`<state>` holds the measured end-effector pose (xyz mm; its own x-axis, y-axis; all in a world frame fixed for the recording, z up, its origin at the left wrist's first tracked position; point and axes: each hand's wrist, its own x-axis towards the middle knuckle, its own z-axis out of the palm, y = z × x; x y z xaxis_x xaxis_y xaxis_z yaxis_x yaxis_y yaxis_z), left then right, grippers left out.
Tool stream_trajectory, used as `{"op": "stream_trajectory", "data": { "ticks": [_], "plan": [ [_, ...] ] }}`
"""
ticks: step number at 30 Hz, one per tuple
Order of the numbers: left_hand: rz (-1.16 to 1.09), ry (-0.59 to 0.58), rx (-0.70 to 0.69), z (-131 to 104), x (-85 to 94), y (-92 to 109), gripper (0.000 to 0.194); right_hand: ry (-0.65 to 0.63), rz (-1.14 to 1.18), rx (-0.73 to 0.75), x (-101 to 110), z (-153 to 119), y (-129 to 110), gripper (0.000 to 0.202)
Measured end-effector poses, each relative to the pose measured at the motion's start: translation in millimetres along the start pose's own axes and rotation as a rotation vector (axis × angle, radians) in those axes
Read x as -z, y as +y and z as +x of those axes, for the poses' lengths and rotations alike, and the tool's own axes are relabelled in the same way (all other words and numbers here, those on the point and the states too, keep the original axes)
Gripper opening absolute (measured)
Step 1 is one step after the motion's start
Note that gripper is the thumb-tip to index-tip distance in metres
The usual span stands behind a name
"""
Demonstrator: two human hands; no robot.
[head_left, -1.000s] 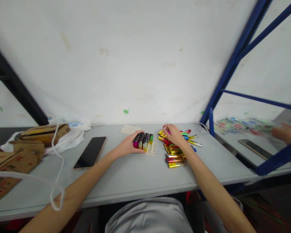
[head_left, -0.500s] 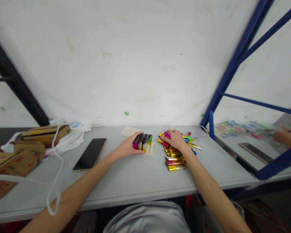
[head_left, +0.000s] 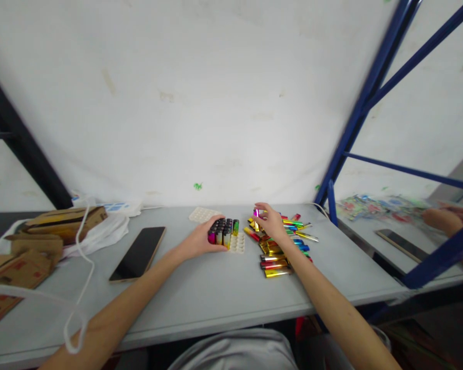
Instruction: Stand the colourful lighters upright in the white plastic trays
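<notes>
My left hand (head_left: 203, 239) is curled round the left side of a block of upright lighters (head_left: 222, 232) with black tops. They stand in a cream tray with round holes (head_left: 238, 243), whose right part shows bare holes. My right hand (head_left: 270, 222) pinches one shiny purple and gold lighter (head_left: 256, 218) between thumb and fingers, held roughly upright. Below and around that hand lies a loose pile of metallic lighters (head_left: 275, 264) in gold, red, green and blue. Part of the pile is hidden by my right hand and forearm.
A second cream tray (head_left: 202, 214) lies behind my left hand. On the left are a phone (head_left: 138, 254), cardboard boxes (head_left: 34, 262) and a white cable (head_left: 85, 257). A blue metal frame (head_left: 343, 149) rises at right; beyond it are another person's hands (head_left: 443, 218) and a phone (head_left: 401, 244).
My right hand has lifted off the pile and turned, with a purple and gold lighter now upright in its fingers. My left hand stays at the lighter block. The view has shifted slightly.
</notes>
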<state>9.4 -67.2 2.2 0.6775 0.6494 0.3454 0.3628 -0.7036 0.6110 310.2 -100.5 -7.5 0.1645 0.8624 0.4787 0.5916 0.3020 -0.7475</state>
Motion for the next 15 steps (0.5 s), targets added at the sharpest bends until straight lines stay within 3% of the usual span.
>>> {"op": "stream_trajectory", "data": {
  "ticks": [3,5,8,15],
  "plan": [
    [0.006,-0.005,-0.002,-0.4,-0.4,-1.8,0.096,-0.009,0.265,-0.104,-4.5,-0.3,-7.8,0.059],
    [0.008,-0.005,0.001,-0.5,-0.5,-2.5,0.096,-0.076,0.379,-0.124,-6.1,-1.9,-15.9,0.050],
    [0.006,-0.006,-0.007,-0.3,-0.6,-3.0,0.096,-0.178,0.442,-0.110,-7.6,-7.3,-30.7,0.041],
    [-0.011,0.001,-0.007,-0.3,-0.4,0.9,0.096,-0.338,0.634,-0.216,-23.7,-20.3,-49.3,0.048]
  ]
}}
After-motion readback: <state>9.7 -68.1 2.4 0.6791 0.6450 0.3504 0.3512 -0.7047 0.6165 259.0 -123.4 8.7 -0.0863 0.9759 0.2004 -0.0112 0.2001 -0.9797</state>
